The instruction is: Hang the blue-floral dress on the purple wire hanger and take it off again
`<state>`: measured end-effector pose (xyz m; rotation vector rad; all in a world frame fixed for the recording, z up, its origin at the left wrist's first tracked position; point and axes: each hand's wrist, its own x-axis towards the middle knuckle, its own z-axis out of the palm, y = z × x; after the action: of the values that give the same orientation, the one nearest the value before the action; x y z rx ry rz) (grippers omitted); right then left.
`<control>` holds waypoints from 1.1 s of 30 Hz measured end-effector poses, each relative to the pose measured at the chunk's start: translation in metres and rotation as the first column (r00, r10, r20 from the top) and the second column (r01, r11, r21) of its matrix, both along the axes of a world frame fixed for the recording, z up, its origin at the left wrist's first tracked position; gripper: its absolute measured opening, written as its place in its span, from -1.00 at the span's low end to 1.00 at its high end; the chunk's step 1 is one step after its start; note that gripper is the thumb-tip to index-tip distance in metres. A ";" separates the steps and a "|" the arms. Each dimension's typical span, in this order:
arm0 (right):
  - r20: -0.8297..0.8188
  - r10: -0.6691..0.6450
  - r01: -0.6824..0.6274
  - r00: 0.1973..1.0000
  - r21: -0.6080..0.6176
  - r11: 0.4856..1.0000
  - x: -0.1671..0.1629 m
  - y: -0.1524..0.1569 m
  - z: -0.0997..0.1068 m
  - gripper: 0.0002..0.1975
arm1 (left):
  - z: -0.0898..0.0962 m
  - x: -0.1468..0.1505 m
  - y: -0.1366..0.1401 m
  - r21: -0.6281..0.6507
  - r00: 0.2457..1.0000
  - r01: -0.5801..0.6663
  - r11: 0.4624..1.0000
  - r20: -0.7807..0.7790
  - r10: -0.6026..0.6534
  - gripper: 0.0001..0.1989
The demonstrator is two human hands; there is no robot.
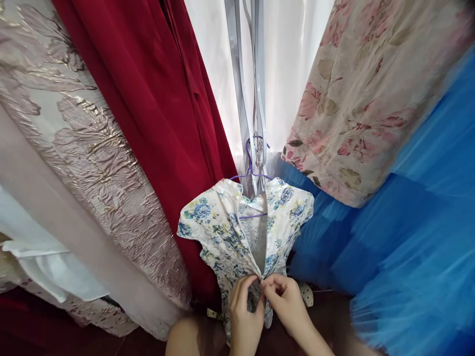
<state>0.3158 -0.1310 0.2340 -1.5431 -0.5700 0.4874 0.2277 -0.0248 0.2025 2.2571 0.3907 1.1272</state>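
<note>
A white dress with a blue floral print hangs on a purple wire hanger. Its front opening is parted above my hands, and the hanger's lower bar shows through the gap. At the bottom of that opening my left hand pinches one edge of the fabric between thumb and fingers. My right hand is closed beside it, its fingertips pinching the other edge near what looks like a zipper. The small part between the fingertips is mostly hidden. Below the hands, the garment is partly covered by them.
On the left hang a dark red garment and a pink textured one with gold threads. At the right are a floral beige garment and a blue tulle skirt. Grey ribbons dangle above the hanger, before white fabric.
</note>
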 end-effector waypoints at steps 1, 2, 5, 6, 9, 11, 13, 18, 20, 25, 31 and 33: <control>-0.009 0.005 -0.005 1.000 0.004 1.000 -0.001 -0.002 0.003 -0.65 | 0.001 0.007 -0.004 -0.030 1.000 0.015 0.999 -0.011 -0.015 -0.80; -0.025 0.009 -0.009 1.000 0.014 1.000 -0.002 -0.004 0.006 -0.66 | 0.002 0.012 -0.008 -0.054 1.000 0.016 0.998 -0.004 -0.016 -0.85; -0.148 0.017 -0.006 0.989 0.075 0.997 0.000 -0.005 0.014 -0.66 | 0.004 0.021 -0.017 -0.102 1.000 0.024 0.994 -0.001 -0.024 -0.93; -0.200 0.017 0.004 0.980 0.104 0.995 0.002 -0.005 0.018 -0.66 | 0.004 0.021 -0.020 -0.111 0.999 0.042 0.993 -0.011 -0.043 -0.89; -0.277 -0.001 0.052 0.961 0.179 0.982 0.010 -0.001 0.039 -0.70 | 0.005 0.018 -0.027 -0.119 0.993 0.098 0.988 -0.055 -0.105 -0.83; -0.252 -0.041 0.092 0.967 0.195 0.977 0.020 0.006 0.065 -0.75 | 0.006 0.015 -0.031 -0.107 0.989 0.102 0.989 -0.096 -0.113 -0.85; -0.209 -0.075 0.122 0.975 0.226 0.967 0.032 0.016 0.096 -0.73 | 0.009 0.012 -0.034 -0.102 0.983 0.090 0.991 -0.149 -0.104 -0.85; -0.135 -0.056 0.103 0.989 0.378 0.920 0.062 0.046 0.171 -0.73 | 0.013 0.010 -0.044 -0.119 0.954 0.113 0.986 -0.265 -0.142 -0.84; -0.087 -0.081 0.110 0.993 0.409 0.906 0.067 0.053 0.189 -0.72 | 0.007 0.010 -0.050 -0.145 0.949 0.135 0.980 -0.266 -0.170 -0.86; -0.066 -0.082 0.103 0.994 0.445 0.890 0.064 0.051 0.198 -0.73 | -0.001 0.009 -0.047 -0.258 0.953 0.159 0.953 -0.212 -0.216 -0.86; -0.038 -0.089 0.096 0.995 0.448 0.889 0.055 0.038 0.193 -0.76 | 0.117 0.015 -0.001 -0.049 0.988 0.131 0.990 0.089 -0.126 -0.90; -0.004 -0.088 0.081 0.996 0.448 0.890 0.054 0.036 0.195 -0.75 | 0.172 0.027 0.015 0.080 0.972 0.117 0.990 0.197 -0.130 -0.77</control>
<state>0.3697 -0.0948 0.4293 -1.1229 -0.5782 0.2514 0.2552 -0.0101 0.3749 2.1648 0.1303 1.3057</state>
